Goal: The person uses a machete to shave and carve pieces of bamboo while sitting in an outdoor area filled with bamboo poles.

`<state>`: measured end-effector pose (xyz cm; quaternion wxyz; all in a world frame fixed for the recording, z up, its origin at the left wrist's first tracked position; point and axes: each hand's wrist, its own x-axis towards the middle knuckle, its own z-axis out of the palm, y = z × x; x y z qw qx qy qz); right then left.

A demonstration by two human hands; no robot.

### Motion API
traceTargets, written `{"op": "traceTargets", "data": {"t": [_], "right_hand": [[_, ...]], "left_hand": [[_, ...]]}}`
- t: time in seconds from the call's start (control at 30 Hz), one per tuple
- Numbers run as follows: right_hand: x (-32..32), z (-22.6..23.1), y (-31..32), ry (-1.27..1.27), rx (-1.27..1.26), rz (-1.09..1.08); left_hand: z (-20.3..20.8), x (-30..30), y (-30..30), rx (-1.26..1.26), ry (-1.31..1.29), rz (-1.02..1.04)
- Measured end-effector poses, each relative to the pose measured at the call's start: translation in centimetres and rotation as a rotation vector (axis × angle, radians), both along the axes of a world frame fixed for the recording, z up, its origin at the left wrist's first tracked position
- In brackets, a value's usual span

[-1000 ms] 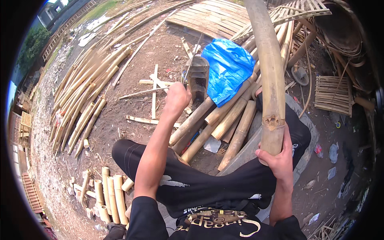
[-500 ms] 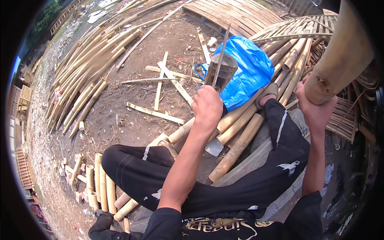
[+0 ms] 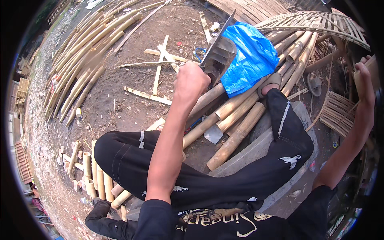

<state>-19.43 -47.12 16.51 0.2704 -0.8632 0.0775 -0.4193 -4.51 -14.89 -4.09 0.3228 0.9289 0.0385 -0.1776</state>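
Note:
My left hand [image 3: 192,80] is closed in a fist round the handle of a machete, its broad dark blade [image 3: 219,51] pointing up and away in front of the blue plastic sheet [image 3: 250,56]. The handle is hidden inside the fist. At the far right, my right hand [image 3: 365,82] is raised with its fingers curled round a bamboo pole [image 3: 372,74]. Only a small part of that pole shows, cut off by the dark rim. Between my bent legs lie several cut bamboo poles [image 3: 236,136].
A long stack of bamboo poles [image 3: 84,60] lies at the far left, with split bamboo strips [image 3: 158,76] on the dirt. Short bamboo pieces [image 3: 102,180] stand by my left knee. A slatted bamboo panel [image 3: 316,24] and a wooden platform [image 3: 248,12] are at the back.
My right hand has moved outward to the right, taking the bamboo pole mostly out of view. My left hand with the machete has shifted slightly left and up, the blade tilting further right.

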Motion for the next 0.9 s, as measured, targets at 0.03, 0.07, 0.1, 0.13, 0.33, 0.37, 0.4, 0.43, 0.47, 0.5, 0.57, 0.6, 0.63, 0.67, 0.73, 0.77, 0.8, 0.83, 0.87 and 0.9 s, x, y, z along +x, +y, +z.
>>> {"op": "traceTargets", "data": {"t": [0.03,0.07,0.1,0.13,0.33,0.37,0.4,0.43,0.47,0.5,0.57,0.6,0.63,0.67,0.73,0.77,0.8,0.83,0.87,0.9], "right_hand": [[0.5,0.6,0.3,-0.089,-0.063,0.08],[1.1,-0.4,1.6,-0.126,-0.01,0.085],[1.9,-1.3,3.5,-0.165,0.039,0.093],[2.9,-5.3,5.4,-0.154,0.1,0.036],[1.2,-14.8,5.5,0.887,0.375,0.11],[1.0,-12.3,5.8,0.812,0.405,0.129],[0.8,-9.7,6.2,0.745,0.436,0.153],[0.5,-7.1,6.4,0.708,0.401,0.127],[0.5,-4.5,6.6,0.67,0.368,0.11],[0.4,-2.3,6.8,0.504,0.262,0.062],[0.6,1.8,6.2,0.171,0.068,-0.041],[0.3,4.1,5.3,0.029,-0.039,-0.112],[0.2,5.7,4.6,0.016,-0.482,-0.145],[0.7,6.4,3.6,-0.061,-0.502,-0.1],[3.4,5.8,5.7,-0.376,0.055,-0.034],[5.0,3.6,6.5,-0.448,0.099,-0.039],[6.5,-1.5,7.3,-0.342,0.188,-0.022],[6.7,-7.3,8.2,-0.038,0.184,-0.025],[5.3,-11.1,7.6,0.317,0.261,-0.004],[3.7,-14.1,6.8,0.699,0.256,0.005]], "left_hand": [[0.2,0.2,-0.1,0.012,-0.009,0.0],[0.3,0.4,-0.4,0.021,-0.018,-0.002],[0.3,0.6,-0.7,0.044,-0.053,-0.003],[0.0,0.9,-0.5,0.052,-0.051,-0.013],[1.8,4.0,0.2,0.146,-0.102,-0.18],[1.0,5.3,0.5,0.161,-0.108,-0.209],[1.1,6.0,0.9,0.14,-0.125,-0.207],[0.8,6.5,1.3,0.118,-0.128,-0.209],[0.5,7.0,1.9,0.101,-0.131,-0.204],[0.1,7.4,2.5,0.101,-0.149,-0.281],[0.8,8.2,2.3,0.125,-0.206,-0.298],[1.1,8.4,1.3,0.109,-0.205,-0.332],[1.6,8.7,1.2,0.114,-0.205,-0.346],[2.1,8.8,1.2,0.118,-0.205,-0.36],[1.9,9.6,0.6,0.105,-0.223,-0.384],[1.8,9.8,0.5,0.085,-0.222,-0.384],[1.3,10.1,1.2,0.106,-0.212,-0.362],[1.0,10.2,1.9,0.116,-0.23,-0.355],[1.2,10.0,1.6,0.102,-0.252,-0.36],[1.8,9.6,0.9,0.077,-0.275,-0.385]]}}
